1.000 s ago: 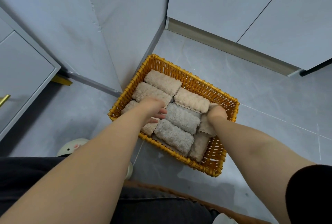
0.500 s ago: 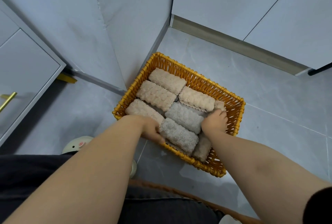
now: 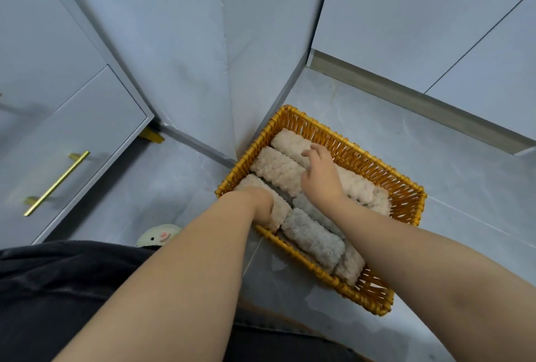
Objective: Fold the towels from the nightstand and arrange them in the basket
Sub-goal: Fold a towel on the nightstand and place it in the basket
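An orange wicker basket [image 3: 404, 197] stands on the grey floor against a wall corner. Several rolled towels fill it: beige ones [image 3: 277, 168] along the far and left side, grey ones [image 3: 311, 235] in the near middle. My left hand [image 3: 261, 206] reaches down at the basket's near left corner, onto the end of a beige towel [image 3: 282, 211]; its fingers are tucked out of sight. My right hand [image 3: 319, 176] lies over the middle beige towels, fingers loosely spread toward the far left roll and holding nothing.
A grey nightstand with a gold drawer handle [image 3: 56, 183] stands at the left. A small white rounded object [image 3: 158, 235] lies on the floor by my dark trousers. Cabinet doors [image 3: 435, 13] rise behind the basket. Bare floor lies to the basket's right.
My right hand has moved from the basket's right end across to the far left towels. My left hand has stayed at the near left corner. The view has tilted upward.
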The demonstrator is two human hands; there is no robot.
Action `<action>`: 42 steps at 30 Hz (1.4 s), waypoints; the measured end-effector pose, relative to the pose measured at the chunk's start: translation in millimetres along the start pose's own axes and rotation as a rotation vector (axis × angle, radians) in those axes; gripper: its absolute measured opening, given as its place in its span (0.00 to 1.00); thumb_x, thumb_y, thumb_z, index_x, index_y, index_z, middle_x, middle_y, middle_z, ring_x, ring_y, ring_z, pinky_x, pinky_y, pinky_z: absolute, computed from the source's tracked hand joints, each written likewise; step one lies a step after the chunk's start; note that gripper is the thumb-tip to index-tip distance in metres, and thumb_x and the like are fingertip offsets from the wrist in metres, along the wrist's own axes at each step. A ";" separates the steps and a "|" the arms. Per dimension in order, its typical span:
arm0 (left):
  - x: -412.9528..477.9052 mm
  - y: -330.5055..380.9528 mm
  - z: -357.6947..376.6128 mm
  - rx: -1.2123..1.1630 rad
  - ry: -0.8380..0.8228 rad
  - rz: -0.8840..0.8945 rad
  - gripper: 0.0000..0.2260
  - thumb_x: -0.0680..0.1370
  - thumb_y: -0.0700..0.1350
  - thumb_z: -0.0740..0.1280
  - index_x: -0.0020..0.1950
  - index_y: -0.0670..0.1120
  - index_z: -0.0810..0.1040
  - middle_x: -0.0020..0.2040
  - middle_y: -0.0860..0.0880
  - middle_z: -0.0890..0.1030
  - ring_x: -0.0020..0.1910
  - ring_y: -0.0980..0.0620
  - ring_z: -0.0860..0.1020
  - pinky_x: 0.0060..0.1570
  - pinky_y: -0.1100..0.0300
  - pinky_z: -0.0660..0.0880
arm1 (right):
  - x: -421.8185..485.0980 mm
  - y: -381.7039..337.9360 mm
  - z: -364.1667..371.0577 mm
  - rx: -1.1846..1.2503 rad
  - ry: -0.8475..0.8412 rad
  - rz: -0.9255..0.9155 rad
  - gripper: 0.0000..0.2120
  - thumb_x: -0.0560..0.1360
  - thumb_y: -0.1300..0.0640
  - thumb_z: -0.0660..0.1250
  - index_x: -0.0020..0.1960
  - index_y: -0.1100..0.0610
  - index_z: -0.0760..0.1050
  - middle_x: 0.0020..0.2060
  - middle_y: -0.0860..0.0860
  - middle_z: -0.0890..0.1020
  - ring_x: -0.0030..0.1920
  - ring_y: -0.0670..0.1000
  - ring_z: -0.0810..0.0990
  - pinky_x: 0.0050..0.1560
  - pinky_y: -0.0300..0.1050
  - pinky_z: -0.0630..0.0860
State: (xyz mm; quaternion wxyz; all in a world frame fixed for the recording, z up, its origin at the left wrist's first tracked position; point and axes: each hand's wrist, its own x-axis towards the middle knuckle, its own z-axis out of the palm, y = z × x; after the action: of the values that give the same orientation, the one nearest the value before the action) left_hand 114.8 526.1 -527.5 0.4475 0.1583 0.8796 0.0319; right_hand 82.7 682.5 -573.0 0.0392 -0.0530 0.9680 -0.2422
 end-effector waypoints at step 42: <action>-346.4 -395.5 -40.4 -0.657 1.369 -0.728 0.25 0.79 0.52 0.61 0.75 0.51 0.61 0.75 0.52 0.62 0.76 0.52 0.55 0.70 0.57 0.55 | 115.3 -565.7 -1.6 -0.020 0.033 -0.370 0.41 0.76 0.49 0.62 0.77 0.56 0.39 0.77 0.53 0.49 0.76 0.56 0.48 0.71 0.65 0.51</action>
State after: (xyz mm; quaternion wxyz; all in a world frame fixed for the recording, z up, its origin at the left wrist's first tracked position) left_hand 174.1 48.3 -312.3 -0.1789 -0.3279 0.8989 0.2289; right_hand 15.5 173.0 -309.8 -0.0226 -0.2264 0.9446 -0.2365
